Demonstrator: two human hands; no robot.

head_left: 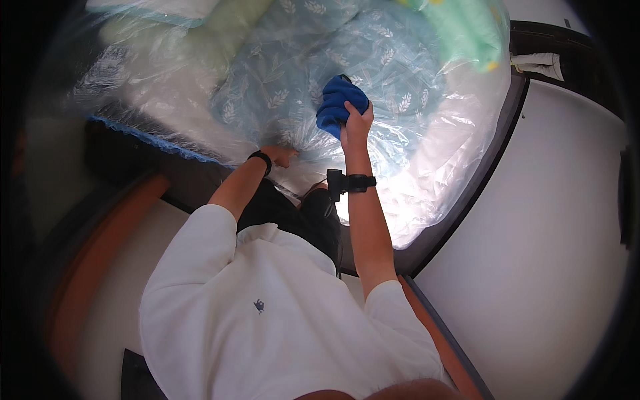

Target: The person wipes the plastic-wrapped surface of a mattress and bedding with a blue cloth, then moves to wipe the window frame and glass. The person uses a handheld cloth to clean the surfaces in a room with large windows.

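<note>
Under a big clear plastic sheet [460,140] lies a pale blue blanket [267,87] with white leaves, and a green cloth [463,30] at the top right; over the blanket is a bunched blue rag [339,107], with the fingers of the right hand [358,123] closed round it; the right arm reaches straight ahead; the left arm bends, its hand [283,157] curled by the plastic's near edge; whether it grips any plastic, one cannot tell.

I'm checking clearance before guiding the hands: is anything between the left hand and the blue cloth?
Nothing visible stands between the left hand and the blue cloth. Wrinkled clear plastic spreads beneath that gap. The right hand grips the cloth's right side, leaving its left side unobstructed.
</note>
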